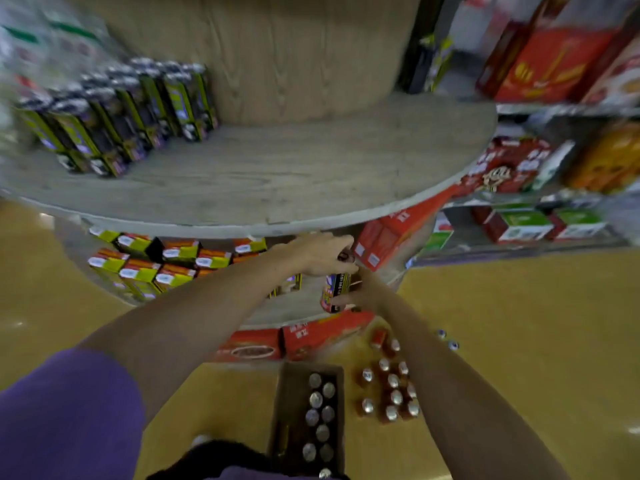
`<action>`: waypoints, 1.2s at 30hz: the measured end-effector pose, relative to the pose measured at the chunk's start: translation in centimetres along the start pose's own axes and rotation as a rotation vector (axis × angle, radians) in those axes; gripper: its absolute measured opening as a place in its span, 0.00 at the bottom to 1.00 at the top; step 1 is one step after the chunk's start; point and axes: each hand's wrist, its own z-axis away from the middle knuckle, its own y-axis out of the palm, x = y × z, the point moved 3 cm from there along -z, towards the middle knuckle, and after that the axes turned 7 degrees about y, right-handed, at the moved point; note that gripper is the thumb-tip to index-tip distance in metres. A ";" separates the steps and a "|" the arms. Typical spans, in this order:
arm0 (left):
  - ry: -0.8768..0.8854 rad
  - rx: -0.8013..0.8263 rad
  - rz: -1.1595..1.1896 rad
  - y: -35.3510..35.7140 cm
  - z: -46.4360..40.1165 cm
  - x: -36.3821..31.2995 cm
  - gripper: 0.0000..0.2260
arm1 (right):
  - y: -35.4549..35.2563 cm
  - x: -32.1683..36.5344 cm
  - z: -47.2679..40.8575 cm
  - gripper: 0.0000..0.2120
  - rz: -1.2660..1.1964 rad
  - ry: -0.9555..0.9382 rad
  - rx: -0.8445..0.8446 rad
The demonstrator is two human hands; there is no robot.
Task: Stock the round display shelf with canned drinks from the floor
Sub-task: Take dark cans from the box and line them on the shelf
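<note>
Hands meeting at lower tier of round shelf (311, 188), left hand (320, 252) + right hand (363, 292) both w/ grip curled round one can (334, 292), label blurred, can top hidden by left fingers, tier's back in shadow.

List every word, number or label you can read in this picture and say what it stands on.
None can be read.
Red cartons: white characters, too blurred.
Can gripped by both hands: print blurred.
Boxes on the upper tier: labels smeared by motion.

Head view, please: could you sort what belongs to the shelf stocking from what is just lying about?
Job: can held by both hands (left hand, right hand); round display shelf; floor cans; carton of cans.
Bystanders: red boxes; yellow-green boxes.
</note>
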 end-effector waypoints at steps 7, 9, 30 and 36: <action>0.143 -0.166 -0.047 -10.7 4.3 1.6 0.18 | 0.0 11.5 2.1 0.22 -0.028 -0.058 0.069; 0.146 -0.213 -0.010 -13.4 6.3 2.9 0.16 | 0.9 14.8 2.5 0.22 -0.019 -0.075 0.076; 0.196 -0.285 0.135 -24.4 20.8 25.0 0.14 | 18.9 35.3 -6.7 0.34 0.120 -0.225 -0.342; 0.216 -0.148 0.077 -23.8 21.2 27.3 0.17 | 21.7 34.9 -9.5 0.33 0.079 -0.106 -0.399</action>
